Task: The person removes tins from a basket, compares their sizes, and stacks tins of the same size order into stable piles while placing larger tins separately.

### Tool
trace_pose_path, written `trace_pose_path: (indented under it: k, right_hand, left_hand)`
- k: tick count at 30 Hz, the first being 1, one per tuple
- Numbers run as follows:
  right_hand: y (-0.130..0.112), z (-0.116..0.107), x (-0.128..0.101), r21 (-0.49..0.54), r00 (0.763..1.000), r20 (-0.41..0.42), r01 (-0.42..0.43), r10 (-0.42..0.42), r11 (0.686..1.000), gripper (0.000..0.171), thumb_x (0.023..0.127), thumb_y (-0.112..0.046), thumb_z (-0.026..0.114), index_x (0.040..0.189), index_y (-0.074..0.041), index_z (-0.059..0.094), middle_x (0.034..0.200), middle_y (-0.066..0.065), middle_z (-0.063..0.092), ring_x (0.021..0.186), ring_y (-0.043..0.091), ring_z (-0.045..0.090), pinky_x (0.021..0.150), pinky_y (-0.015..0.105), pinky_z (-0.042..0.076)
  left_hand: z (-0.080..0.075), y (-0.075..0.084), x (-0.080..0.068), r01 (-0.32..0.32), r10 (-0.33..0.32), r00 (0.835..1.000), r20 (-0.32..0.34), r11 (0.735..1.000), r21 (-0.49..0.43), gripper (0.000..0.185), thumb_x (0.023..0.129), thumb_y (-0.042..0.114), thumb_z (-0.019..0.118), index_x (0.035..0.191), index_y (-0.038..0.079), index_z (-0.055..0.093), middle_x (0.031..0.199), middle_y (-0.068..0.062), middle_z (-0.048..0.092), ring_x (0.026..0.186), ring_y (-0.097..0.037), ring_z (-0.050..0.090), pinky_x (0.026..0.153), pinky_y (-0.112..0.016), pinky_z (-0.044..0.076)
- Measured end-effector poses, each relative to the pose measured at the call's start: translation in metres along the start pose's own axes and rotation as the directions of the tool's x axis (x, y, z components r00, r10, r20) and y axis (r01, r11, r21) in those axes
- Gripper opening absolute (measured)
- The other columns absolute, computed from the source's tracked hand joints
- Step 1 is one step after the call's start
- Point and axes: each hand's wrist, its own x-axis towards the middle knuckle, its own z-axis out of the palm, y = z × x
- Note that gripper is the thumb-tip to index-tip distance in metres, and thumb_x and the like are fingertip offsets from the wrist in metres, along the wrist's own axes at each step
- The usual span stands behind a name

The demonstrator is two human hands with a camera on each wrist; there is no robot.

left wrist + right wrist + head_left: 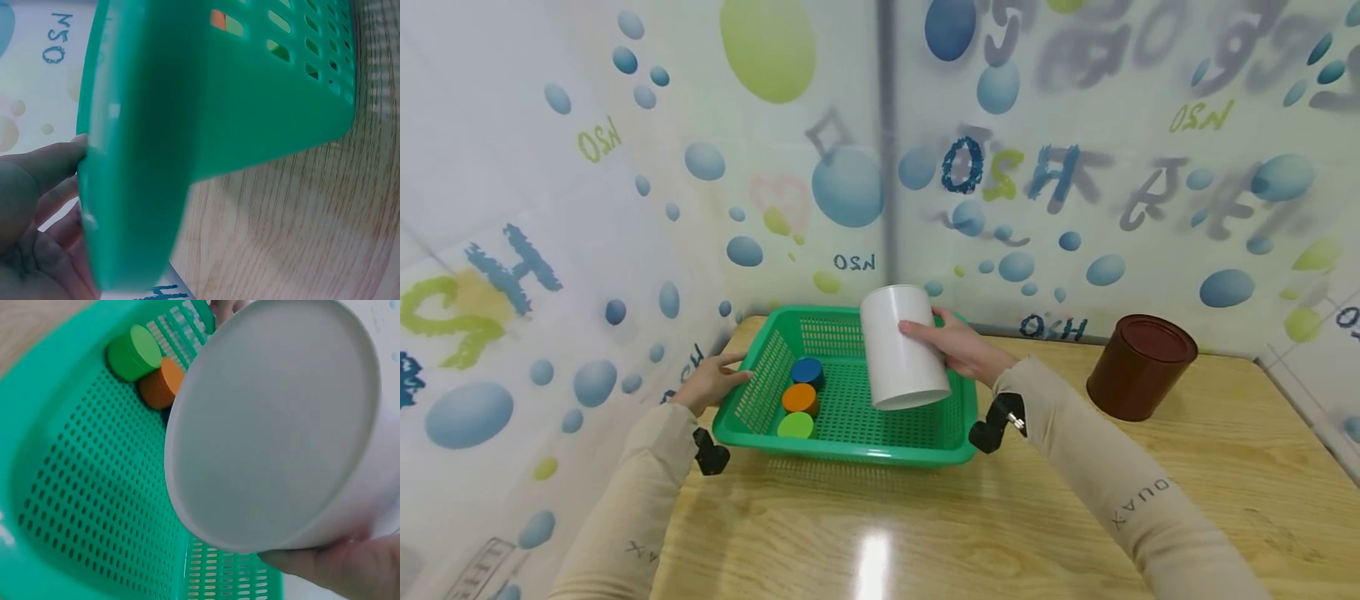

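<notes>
Green perforated plastic makes up the rectangular basket (842, 417) on the pale wood-grain table (1075, 517), and the left hand (711, 382) steadies it: the fingers lie fairly straight against the outer left wall and rim, pressing rather than gripping. That brace probably matters, since so light a basket would slide on the glossy tabletop if knocked, so the hand would do well to stay flat on the wall.

Inside, against the left wall, three short cylindrical pucks stand in a row, each touching or just beside the next: a blue one (807, 370) farthest back, an orange one (800, 398) in the middle, and a lime-green one (795, 425) nearest. Their faces look matte and smooth, with crisp edges.

To their right, the right hand (962, 346) holds a smooth white cylindrical plastic canister (902, 348) above the basket's floor, tilted, with its flat closed end facing down towards the camera; fingers curl across its front and the thumb wraps behind. In my judgement the slick, wide wall calls for a firm, wide-spread grip, and the canister should come down well clear of the pucks. The right wrist view shows its end (272, 419) as a plain disc with a slightly raised rim.

Farther right, well apart, a dark brown glossy cylindrical can (1138, 367) with a rimmed top stands upright.
</notes>
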Motion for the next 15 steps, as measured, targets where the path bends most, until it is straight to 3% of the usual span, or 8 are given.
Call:
trace_pose_path:
  k: [8, 15]
  right_hand:
    - [-0.004, -0.015, -0.035, -0.016, 0.999, 0.046, 0.023, -0.022, 1.000, 0.073, 0.087, -0.030, 0.058, 0.140, -0.018, 0.009, 0.129, 0.018, 0.035, 0.112, 0.035, 0.043, 0.082, 0.048, 0.044]
    - [0.000, -0.036, -0.062, -0.006, 0.996, -0.002, 0.089, -0.089, 0.996, 0.076, 0.088, -0.029, 0.055, 0.142, -0.015, 0.003, 0.135, 0.019, 0.025, 0.116, 0.036, 0.036, 0.088, 0.051, 0.039]
  left_hand:
    - [0.001, -0.001, 0.003, -0.016, 0.017, 1.000, 0.015, 1.000, -0.014, 0.058, 0.092, 0.020, 0.049, 0.139, 0.000, 0.023, 0.122, -0.035, 0.040, 0.083, -0.027, 0.061, 0.068, -0.037, 0.053]
    - [0.000, 0.000, 0.000, -0.009, 0.009, 1.000, 0.012, 1.000, -0.001, 0.058, 0.092, 0.019, 0.050, 0.139, -0.002, 0.023, 0.121, -0.035, 0.040, 0.082, -0.026, 0.061, 0.067, -0.038, 0.053]
